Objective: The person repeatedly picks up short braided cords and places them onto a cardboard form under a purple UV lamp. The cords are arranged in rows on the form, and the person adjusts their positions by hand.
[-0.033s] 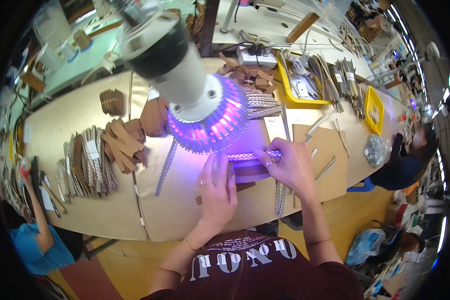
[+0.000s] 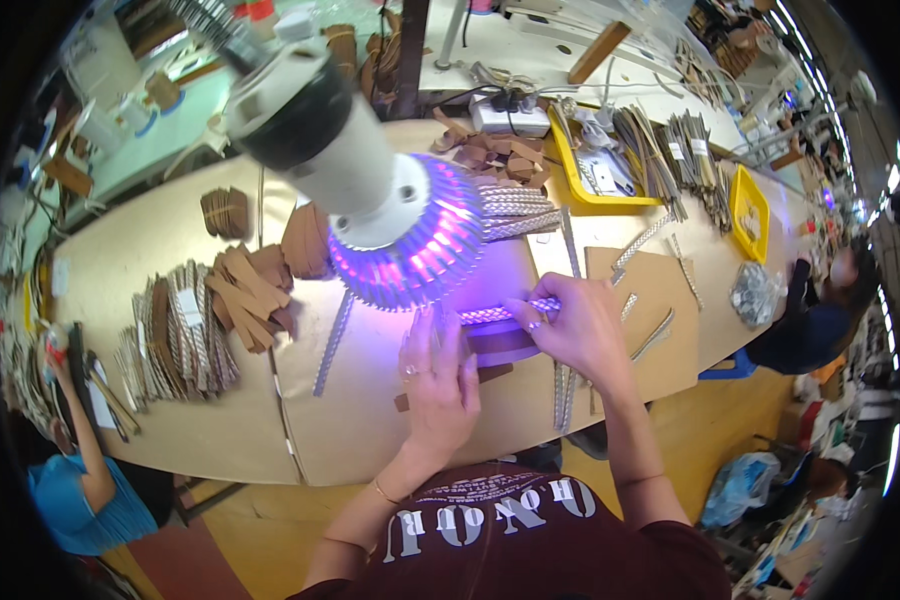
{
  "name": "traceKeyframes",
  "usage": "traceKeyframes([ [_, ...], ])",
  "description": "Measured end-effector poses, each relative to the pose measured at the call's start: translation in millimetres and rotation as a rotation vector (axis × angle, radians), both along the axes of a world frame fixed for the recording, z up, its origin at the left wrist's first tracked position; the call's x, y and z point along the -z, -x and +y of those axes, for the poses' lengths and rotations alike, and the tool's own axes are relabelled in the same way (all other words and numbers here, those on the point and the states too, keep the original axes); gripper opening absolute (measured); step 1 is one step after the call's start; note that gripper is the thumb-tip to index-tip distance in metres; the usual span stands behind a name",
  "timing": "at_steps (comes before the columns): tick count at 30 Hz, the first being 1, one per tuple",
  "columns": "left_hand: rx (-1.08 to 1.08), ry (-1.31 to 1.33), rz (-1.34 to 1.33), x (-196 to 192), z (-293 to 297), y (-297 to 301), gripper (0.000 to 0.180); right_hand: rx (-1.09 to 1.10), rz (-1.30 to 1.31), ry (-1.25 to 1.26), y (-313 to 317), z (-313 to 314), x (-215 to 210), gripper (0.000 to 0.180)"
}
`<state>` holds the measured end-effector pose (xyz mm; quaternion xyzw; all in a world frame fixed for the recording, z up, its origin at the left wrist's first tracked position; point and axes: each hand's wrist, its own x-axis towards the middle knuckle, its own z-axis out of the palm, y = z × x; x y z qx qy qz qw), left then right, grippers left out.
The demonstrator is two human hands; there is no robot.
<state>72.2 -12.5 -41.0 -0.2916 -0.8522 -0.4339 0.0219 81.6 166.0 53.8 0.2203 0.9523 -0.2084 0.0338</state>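
Note:
Under the violet light of a ribbed lamp [image 2: 410, 235] lies a silvery braided strip [image 2: 487, 315]. My right hand [image 2: 578, 325] pinches its right part between thumb and fingers. My left hand [image 2: 437, 385] is at the strip's left end, its fingers stretched out flat and a little apart. Glare and the lamp partly hide those fingertips, so their contact with the strip is unclear. Just below the strip sits a curved, flat piece [image 2: 500, 347], tinted violet, and a brown strip [image 2: 490, 374] lies nearer me.
Bundled braided strips [image 2: 185, 330] and brown strips [image 2: 245, 290] lie on the left of the table [image 2: 350, 440]. More braided strips [image 2: 520, 208] and a yellow tray [image 2: 605, 200] are behind. Cardboard [image 2: 660, 340] lies right. A co-worker in blue [image 2: 90, 495] is at far left.
The lamp appears slightly farther left and lower, as the view shifts a little. Both hands keep nearly the same places on the braided strip.

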Motion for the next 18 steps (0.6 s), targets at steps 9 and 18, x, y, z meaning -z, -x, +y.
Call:
traceKeyframes([
  [9,0.169,-0.077,-0.086,-2,25,18,0.066,-0.208,0.050,0.054,38,15,8,0.034],
  [18,0.237,-0.044,-0.154,3,26,21,0.069,-0.062,0.093,0.165,12,54,-2,0.046],
])
